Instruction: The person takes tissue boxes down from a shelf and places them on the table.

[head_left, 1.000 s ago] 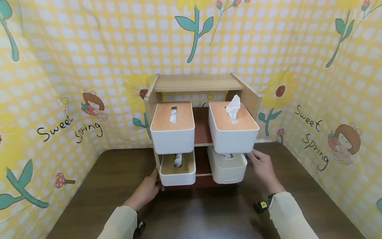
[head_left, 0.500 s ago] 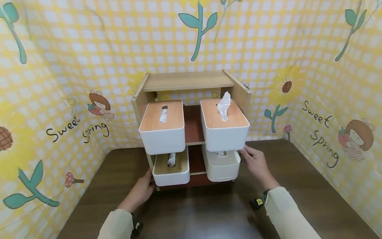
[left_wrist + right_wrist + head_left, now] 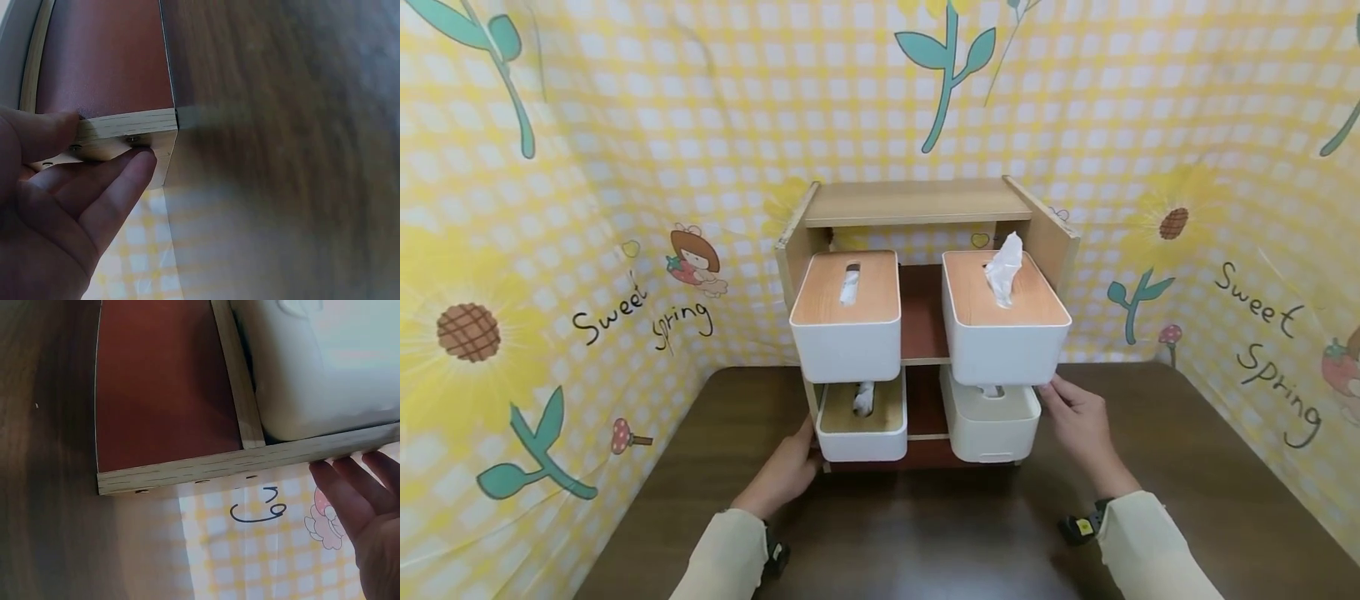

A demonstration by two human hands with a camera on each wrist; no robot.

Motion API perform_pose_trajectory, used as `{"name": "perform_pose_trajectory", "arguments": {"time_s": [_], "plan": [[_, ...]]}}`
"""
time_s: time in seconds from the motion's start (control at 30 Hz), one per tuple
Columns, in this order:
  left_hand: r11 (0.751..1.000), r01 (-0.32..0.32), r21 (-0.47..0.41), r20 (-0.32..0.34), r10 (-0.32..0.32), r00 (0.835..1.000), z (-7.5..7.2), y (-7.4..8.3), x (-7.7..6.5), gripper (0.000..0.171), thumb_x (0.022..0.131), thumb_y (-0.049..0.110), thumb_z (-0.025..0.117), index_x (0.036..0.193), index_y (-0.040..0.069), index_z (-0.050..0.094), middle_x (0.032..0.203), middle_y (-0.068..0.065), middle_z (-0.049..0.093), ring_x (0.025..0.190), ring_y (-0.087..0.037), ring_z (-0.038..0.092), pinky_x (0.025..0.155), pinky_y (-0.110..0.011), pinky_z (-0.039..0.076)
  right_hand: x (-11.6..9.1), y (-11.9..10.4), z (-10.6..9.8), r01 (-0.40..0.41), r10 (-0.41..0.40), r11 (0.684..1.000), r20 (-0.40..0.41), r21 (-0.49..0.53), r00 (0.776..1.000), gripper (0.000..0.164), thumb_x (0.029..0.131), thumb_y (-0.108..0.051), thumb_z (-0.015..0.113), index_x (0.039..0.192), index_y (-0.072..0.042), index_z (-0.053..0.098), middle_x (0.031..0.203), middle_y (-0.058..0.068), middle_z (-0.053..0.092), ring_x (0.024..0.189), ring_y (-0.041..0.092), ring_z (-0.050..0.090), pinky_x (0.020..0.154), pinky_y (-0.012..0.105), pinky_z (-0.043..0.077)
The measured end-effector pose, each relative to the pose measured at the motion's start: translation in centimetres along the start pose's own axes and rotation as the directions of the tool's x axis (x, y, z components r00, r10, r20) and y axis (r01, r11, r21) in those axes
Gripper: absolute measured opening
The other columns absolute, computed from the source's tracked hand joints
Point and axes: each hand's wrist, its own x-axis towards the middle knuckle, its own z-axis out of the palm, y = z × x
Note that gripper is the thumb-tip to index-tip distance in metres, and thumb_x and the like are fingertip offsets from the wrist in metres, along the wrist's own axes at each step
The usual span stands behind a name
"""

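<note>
My left hand (image 3: 781, 472) grips the lower left side panel of a small wooden shelf (image 3: 917, 204). In the left wrist view the thumb lies over the panel's front edge (image 3: 140, 120), with the fingers against its outer face. On the other side, my right hand (image 3: 1078, 425) touches the right side panel (image 3: 187, 472) with extended fingertips; its thumb is out of sight in the right wrist view. Two white tissue boxes with wooden lids, left (image 3: 846, 352) and right (image 3: 1009, 354), stick out of the upper tier. Below them sit a wood-lidded box (image 3: 861, 446) and an all-cream tissue box (image 3: 992, 435).
The shelf stands on a dark brown table (image 3: 917, 542). Close behind and at both sides hangs a yellow checked cloth (image 3: 737, 167) with flower prints. A tissue (image 3: 1003, 271) pokes up from the upper right box.
The shelf, with its boxes, has shifted to the left on the table, mostly in the first half second. Both hands stayed on its sides; the head view has turned left.
</note>
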Motion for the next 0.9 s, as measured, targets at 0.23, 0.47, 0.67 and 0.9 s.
{"name": "perform_pose_trajectory", "arguments": {"time_s": [0.23, 0.47, 0.67, 0.9], "plan": [[1.000, -0.012, -0.004, 0.044, 0.012, 0.999, 0.8, 0.3, 0.3, 0.069, 0.093, 0.002, 0.061, 0.152, 0.007, 0.025, 0.111, -0.008, 0.068, 0.098, -0.019, 0.065, 0.082, -0.040, 0.051, -0.3, 0.9, -0.9, 0.008, -0.014, 0.996, -0.069, -0.088, 0.998, 0.046, 0.101, -0.036, 0.051, 0.134, -0.004, 0.057, 0.132, 0.011, 0.057, 0.120, 0.026, 0.054, 0.090, 0.031, 0.049], [1.000, 0.021, -0.002, 0.035, -0.021, 0.999, 1.0, 0.4, 0.6, 0.071, 0.093, 0.004, 0.062, 0.153, 0.009, 0.024, 0.109, -0.005, 0.069, 0.092, -0.012, 0.065, 0.080, -0.037, 0.052, 0.4, 0.7, -1.0, 0.020, -0.026, 0.995, -0.066, -0.098, 0.997, 0.048, 0.101, -0.039, 0.051, 0.135, -0.007, 0.057, 0.134, 0.010, 0.055, 0.123, 0.026, 0.052, 0.094, 0.045, 0.046], [0.999, 0.031, -0.016, 0.060, -0.030, 0.998, 1.2, 0.4, 0.8, 0.073, 0.094, 0.005, 0.062, 0.154, 0.009, 0.021, 0.110, -0.005, 0.068, 0.094, -0.015, 0.065, 0.080, -0.038, 0.051, 0.5, 0.6, -1.0, -0.011, 0.003, 0.996, -0.085, -0.086, 0.996, 0.048, 0.100, -0.039, 0.051, 0.135, -0.007, 0.057, 0.133, 0.009, 0.056, 0.121, 0.025, 0.054, 0.092, 0.043, 0.047], [0.996, 0.084, -0.017, 0.069, -0.082, 0.994, 0.7, 0.3, 0.6, 0.077, 0.094, 0.004, 0.062, 0.156, 0.008, 0.017, 0.113, -0.007, 0.068, 0.097, -0.019, 0.065, 0.081, -0.040, 0.051, 0.4, 0.7, -0.3, -0.017, 0.019, 0.999, -0.061, 0.037, 0.998, 0.045, 0.100, -0.036, 0.054, 0.136, -0.011, 0.057, 0.130, 0.010, 0.059, 0.112, 0.019, 0.060, 0.080, 0.025, 0.052]]}}
